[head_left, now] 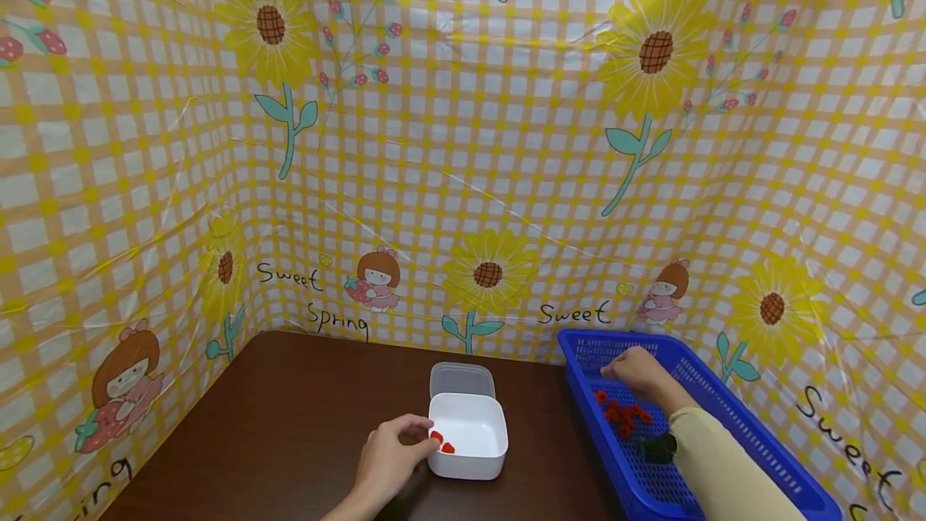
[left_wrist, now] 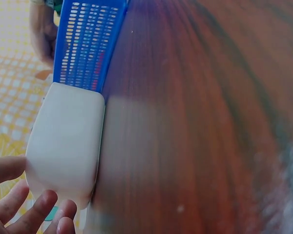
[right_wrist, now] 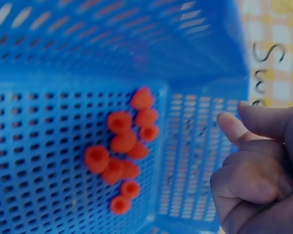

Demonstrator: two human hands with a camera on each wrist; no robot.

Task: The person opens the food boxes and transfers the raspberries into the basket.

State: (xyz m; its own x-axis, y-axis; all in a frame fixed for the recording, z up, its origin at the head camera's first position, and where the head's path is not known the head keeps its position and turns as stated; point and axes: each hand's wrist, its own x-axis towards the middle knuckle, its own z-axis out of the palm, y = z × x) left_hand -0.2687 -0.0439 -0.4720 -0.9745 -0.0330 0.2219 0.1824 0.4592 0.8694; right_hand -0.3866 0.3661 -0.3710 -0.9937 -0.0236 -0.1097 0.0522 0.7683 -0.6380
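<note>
A white square container (head_left: 469, 461) sits on the table with red raspberry-like pieces (head_left: 448, 448) inside by its left wall. My left hand (head_left: 391, 453) is at that wall, thumb and fingers loosely spread; in the left wrist view its fingertips (left_wrist: 49, 196) lie against or close by the container (left_wrist: 68, 131). My right hand (head_left: 637, 372) is over the far part of the blue basket (head_left: 587, 408), several fingers curled into the palm. No object shows between its thumb and index finger (right_wrist: 229, 126). Several red raspberries (right_wrist: 123, 141) lie on the basket floor.
A translucent lid (head_left: 461, 379) is just behind the container. Inside the basket, a dark green object (head_left: 657, 449) lies partly behind my right sleeve (head_left: 712, 457). Patterned cloth walls (head_left: 405, 183) close in the brown table (head_left: 318, 392) at the back and sides.
</note>
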